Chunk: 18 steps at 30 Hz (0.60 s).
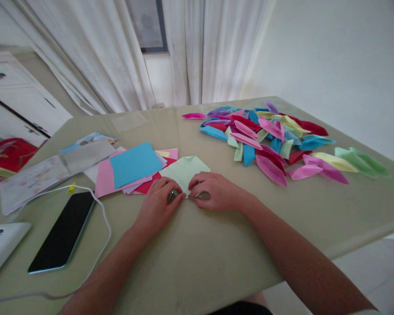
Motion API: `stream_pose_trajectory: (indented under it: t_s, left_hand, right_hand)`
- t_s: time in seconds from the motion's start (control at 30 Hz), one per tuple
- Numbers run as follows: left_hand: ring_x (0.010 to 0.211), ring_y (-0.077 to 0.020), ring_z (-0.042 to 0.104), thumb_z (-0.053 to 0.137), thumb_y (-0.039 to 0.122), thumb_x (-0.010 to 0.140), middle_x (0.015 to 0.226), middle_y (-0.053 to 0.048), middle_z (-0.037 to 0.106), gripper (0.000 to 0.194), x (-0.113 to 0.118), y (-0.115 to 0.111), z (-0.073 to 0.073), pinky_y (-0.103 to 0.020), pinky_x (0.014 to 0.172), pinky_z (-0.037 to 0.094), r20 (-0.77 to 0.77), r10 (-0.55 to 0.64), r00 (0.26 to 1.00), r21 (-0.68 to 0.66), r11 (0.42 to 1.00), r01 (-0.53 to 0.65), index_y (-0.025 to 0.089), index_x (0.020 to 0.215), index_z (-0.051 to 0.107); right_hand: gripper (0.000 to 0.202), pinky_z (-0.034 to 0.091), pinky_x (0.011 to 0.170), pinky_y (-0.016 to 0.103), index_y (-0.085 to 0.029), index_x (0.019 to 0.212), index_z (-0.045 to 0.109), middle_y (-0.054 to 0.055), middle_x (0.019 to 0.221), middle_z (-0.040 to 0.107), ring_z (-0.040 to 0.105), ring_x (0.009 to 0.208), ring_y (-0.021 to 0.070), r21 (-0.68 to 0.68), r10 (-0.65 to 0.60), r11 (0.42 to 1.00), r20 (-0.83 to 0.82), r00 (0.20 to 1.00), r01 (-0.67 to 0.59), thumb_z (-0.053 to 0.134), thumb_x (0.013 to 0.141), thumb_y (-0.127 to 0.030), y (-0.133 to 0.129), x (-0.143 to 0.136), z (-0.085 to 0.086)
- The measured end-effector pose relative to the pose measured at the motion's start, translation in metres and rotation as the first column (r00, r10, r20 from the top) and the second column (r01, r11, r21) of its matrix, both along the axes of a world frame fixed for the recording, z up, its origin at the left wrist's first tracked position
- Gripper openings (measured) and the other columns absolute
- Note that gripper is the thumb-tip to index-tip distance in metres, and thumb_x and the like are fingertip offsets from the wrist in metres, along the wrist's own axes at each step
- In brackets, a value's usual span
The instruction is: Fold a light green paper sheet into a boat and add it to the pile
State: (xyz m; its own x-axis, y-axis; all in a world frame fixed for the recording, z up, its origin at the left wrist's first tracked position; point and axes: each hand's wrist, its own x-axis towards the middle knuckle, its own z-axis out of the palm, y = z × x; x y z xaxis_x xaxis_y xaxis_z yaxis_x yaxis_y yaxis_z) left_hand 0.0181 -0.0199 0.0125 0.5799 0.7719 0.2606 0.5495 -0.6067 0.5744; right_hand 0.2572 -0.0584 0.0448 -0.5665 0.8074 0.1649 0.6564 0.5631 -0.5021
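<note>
A light green sheet of paper (187, 169), partly folded with its far corners angled, lies on the table in front of me. Its near edge is pinched by my left hand (158, 203) and my right hand (216, 191), thumbs and fingertips almost meeting at the middle. Both hands are closed on the paper, and the fingers hide part of that edge. Just left of the green sheet, and partly under it, is a loose stack of coloured paper with a blue sheet (136, 164) on top of pink, red and lilac ones.
A big heap of folded paper pieces (246, 131) in many colours covers the table's back right. On the left lie a black-screened phone (64, 232), a white cable (107, 223), a white device (6, 245) and clear plastic packaging (36, 179). Curtains (216, 48) hang behind.
</note>
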Motion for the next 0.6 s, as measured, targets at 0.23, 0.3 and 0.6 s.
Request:
stream_pose_trajectory:
  t_s: [0.23, 0.3, 0.6]
  left_hand:
    - [0.105, -0.0277, 0.061, 0.065, 0.027, 0.099, 0.105, -0.006, 0.067, 0.009, -0.0002, -0.0012, 0.0006, -0.043, 0.094, 0.048, -0.009, -0.011, 1.000, -0.010, 1.000, 0.011, 0.024, 0.095, 0.072]
    - [0.106, -0.0278, 0.061, 0.065, 0.027, 0.099, 0.106, -0.006, 0.067, 0.009, -0.0002, -0.0015, 0.0012, -0.044, 0.094, 0.048, -0.014, -0.011, 1.000, -0.011, 1.000, 0.010, 0.023, 0.096, 0.072]
    - [0.106, -0.0269, 0.062, 0.065, 0.030, 0.100, 0.107, -0.007, 0.067, 0.013, -0.0001, -0.0003, -0.0013, -0.044, 0.095, 0.049, -0.018, -0.012, 1.000, 0.003, 1.000, 0.012, 0.025, 0.104, 0.076]
  right_hand:
    - [0.018, 0.052, 0.094, 0.035, -0.021, 0.101, 0.085, 0.007, 0.117, 0.078, 0.073, 0.105, 0.0231, 0.015, 0.022, 1.000, 0.041, 0.999, -0.023, 0.073, 0.090, -0.016, -0.0009, 0.0014, 0.0021]
    - [0.017, 0.052, 0.094, 0.035, -0.021, 0.100, 0.085, 0.007, 0.118, 0.078, 0.073, 0.105, 0.0230, 0.020, 0.025, 0.999, 0.032, 0.999, -0.026, 0.072, 0.090, -0.016, -0.0013, 0.0022, 0.0018]
    - [0.014, 0.051, 0.090, 0.031, -0.019, 0.095, 0.078, 0.007, 0.112, 0.080, 0.073, 0.100, 0.0213, -0.015, -0.019, 1.000, -0.002, 1.000, 0.019, 0.069, 0.088, -0.011, -0.0028, 0.0035, 0.0058]
